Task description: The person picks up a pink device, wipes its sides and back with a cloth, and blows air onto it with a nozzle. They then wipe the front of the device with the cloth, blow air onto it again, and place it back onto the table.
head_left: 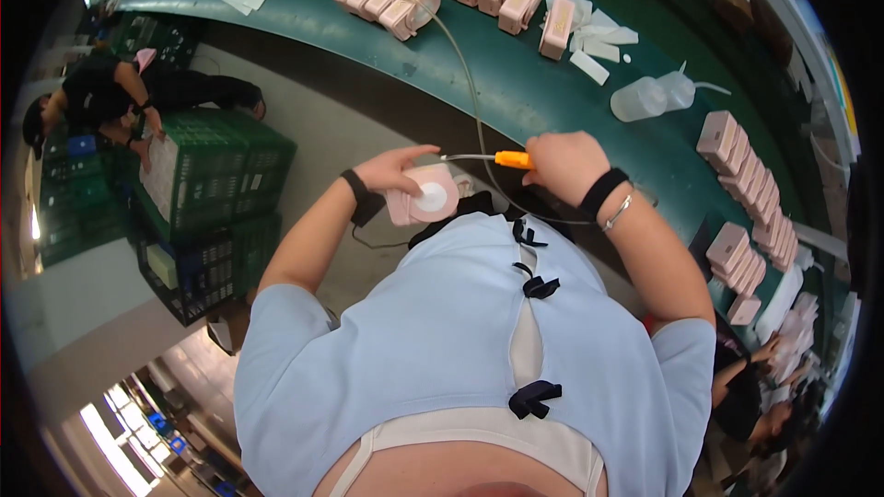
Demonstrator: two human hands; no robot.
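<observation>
One pink case (428, 195), probably light, stiff, best held by its edges, I'm gripping with my left fingers (416, 153); my right fingers (548, 160) are clasping the orange-handled tool (512, 159).

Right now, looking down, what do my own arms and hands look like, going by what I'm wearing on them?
Light blue short sleeves end near the elbows. The left hand has a black band at its wrist, with a dark, blocky piece beside it. The right hand has a wide black wristband and a thin silver-coloured bracelet. No gloves show.
</observation>
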